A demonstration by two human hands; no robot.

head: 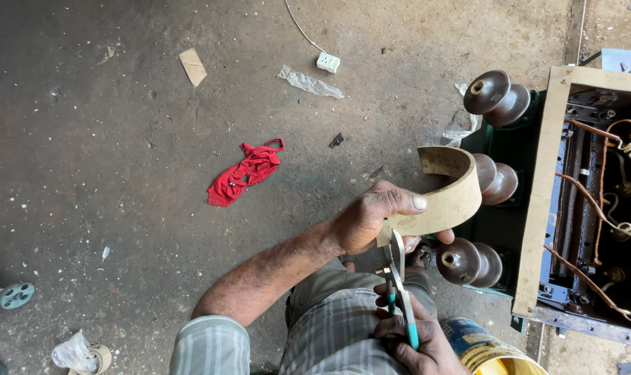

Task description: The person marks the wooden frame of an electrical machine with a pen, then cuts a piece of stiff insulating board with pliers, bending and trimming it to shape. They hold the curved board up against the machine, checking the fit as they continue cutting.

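Note:
My left hand [374,219] grips one end of a curved tan strip of stiff board [454,194], thumb on top; the strip arcs up and to the right. My right hand [416,340] holds the teal handles of metal scissors [399,278]. The blades point up and meet the strip's lower edge just below my left hand. Striped sleeve and trousers show beneath my arms.
An open green transformer tank [538,208] with copper leads stands at right, three brown porcelain insulators [493,94] on its side. A yellow-and-blue bucket [486,347] sits by my knee. A red rag [246,173], a white socket [328,62] and scraps lie on the concrete floor.

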